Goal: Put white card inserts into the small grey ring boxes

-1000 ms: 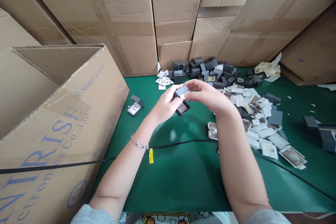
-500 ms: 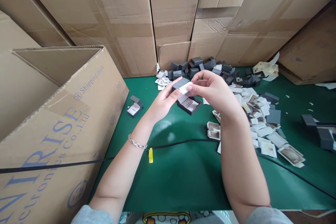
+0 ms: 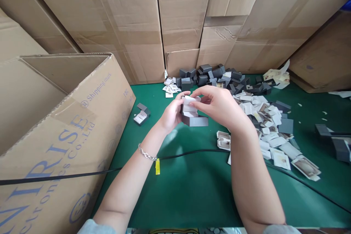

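Above the table's middle, my left hand (image 3: 172, 114) is closed around the left side of a small dark grey hinged box (image 3: 196, 121). The box stands open, with white lining inside its raised lid. My right hand (image 3: 216, 104) has thumb and fingers bent onto a white insert (image 3: 189, 104) at the lid; the far fingertips are partly hidden. To the left, a similar grey box (image 3: 141, 114) lies open on the table, white paper showing inside it. A white moulded tray piece (image 3: 223, 140) lies just left of my right forearm.
Dark grey boxes (image 3: 203, 76) are heaped at the back of the green table (image 3: 175, 193). White inserts and cards (image 3: 270, 124) spread over the right side. A large open carton (image 3: 82, 124) stands left. One black cable (image 3: 192, 151) crosses the table, and stacked cartons (image 3: 131, 22) wall the back.
The grey box has been turned and tilted, so the inside of its lid now faces me. Both hands sit slightly lower in view, and my right fingers remain at the white insert.
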A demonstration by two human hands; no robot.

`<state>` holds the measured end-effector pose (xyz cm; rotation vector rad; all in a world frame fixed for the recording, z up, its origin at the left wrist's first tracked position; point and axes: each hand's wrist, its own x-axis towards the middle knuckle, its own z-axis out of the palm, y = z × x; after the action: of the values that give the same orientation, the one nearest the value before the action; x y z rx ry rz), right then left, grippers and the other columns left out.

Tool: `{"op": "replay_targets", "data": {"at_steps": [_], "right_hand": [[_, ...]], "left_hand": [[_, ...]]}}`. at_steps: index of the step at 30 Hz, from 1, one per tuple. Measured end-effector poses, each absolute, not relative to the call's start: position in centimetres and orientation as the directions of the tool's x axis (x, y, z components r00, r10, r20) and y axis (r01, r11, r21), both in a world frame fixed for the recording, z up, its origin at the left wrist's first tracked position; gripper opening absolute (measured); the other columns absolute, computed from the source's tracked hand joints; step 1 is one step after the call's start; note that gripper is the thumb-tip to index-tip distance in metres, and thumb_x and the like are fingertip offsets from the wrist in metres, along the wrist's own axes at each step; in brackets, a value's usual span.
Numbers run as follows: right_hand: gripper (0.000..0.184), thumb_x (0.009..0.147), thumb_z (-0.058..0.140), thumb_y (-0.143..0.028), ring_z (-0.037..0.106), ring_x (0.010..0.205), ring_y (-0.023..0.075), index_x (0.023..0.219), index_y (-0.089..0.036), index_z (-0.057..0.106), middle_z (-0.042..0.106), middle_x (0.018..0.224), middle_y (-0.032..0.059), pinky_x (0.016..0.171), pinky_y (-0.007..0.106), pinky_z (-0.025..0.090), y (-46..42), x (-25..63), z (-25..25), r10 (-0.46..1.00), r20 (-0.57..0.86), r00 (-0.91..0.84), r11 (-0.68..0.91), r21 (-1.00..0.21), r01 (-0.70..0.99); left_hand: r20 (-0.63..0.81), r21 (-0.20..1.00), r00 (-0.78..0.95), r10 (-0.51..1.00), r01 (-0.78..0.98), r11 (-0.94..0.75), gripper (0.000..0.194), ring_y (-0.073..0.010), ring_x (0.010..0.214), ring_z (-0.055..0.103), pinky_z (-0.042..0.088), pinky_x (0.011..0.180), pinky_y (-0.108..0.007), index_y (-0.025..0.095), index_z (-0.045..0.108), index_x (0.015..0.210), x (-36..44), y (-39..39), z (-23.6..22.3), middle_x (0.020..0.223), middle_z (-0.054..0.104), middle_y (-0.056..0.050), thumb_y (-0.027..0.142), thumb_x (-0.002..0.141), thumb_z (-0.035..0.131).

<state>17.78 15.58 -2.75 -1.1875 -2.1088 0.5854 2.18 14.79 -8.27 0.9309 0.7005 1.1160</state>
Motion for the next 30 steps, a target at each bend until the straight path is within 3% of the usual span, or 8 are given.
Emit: {"op": "replay_targets", "data": {"at_steps": [8, 18, 23, 30], "right_hand": [[0.011, 0.076, 0.059, -0.029, 0.052, 0.059, 0.0130, 0.083, -0.020, 0.063, 0.062, 0.072, 0.0000, 0.051, 0.023, 0.035, 14.9, 18.3, -2.2, 0.882, 0.243, -0.404, 0.456, -0.655, 0.602], [0.015, 0.081, 0.054, -0.027, 0.058, 0.078, 0.0164, 0.084, -0.021, 0.068, 0.066, 0.092, 0.0008, 0.064, 0.026, 0.042, 15.4, 18.5, -2.5, 0.835, 0.326, -0.444, 0.542, -0.631, 0.555], [0.017, 0.081, 0.053, -0.025, 0.059, 0.079, 0.0156, 0.082, -0.022, 0.069, 0.067, 0.091, -0.0014, 0.065, 0.025, 0.042, 15.8, 18.6, -2.8, 0.844, 0.297, -0.446, 0.526, -0.618, 0.584], [0.014, 0.080, 0.054, -0.025, 0.058, 0.076, 0.0141, 0.080, -0.023, 0.068, 0.066, 0.087, -0.0030, 0.063, 0.025, 0.040, 16.0, 18.5, -2.8, 0.855, 0.228, -0.467, 0.487, -0.664, 0.568]], "left_hand": [[-0.025, 0.919, 0.308, 0.951, -0.368, 0.143, 0.035, -0.0198, 0.088, 0.055, 0.046, 0.067, -0.028, 0.028, 0.045, 0.116, 2.1, 14.7, -8.6, 0.103, 0.057, -0.001, 0.035, 0.082, 0.043], [-0.044, 0.951, 0.258, 0.965, -0.286, 0.120, 0.030, -0.0167, 0.081, 0.054, 0.048, 0.065, -0.025, 0.026, 0.045, 0.114, 2.3, 14.6, -7.8, 0.088, 0.053, -0.001, 0.031, 0.085, 0.041], [-0.024, 0.987, 0.264, 0.964, -0.148, 0.065, 0.034, -0.0163, 0.071, 0.054, 0.048, 0.059, -0.026, 0.029, 0.041, 0.122, 2.1, 14.8, -8.5, 0.085, 0.051, -0.002, 0.034, 0.089, 0.037], [0.079, 0.996, 0.243, 0.967, -0.046, -0.070, 0.032, -0.0172, 0.074, 0.053, 0.045, 0.063, -0.027, 0.030, 0.039, 0.124, 1.8, 14.7, -8.6, 0.089, 0.052, -0.002, 0.034, 0.093, 0.030]]}}
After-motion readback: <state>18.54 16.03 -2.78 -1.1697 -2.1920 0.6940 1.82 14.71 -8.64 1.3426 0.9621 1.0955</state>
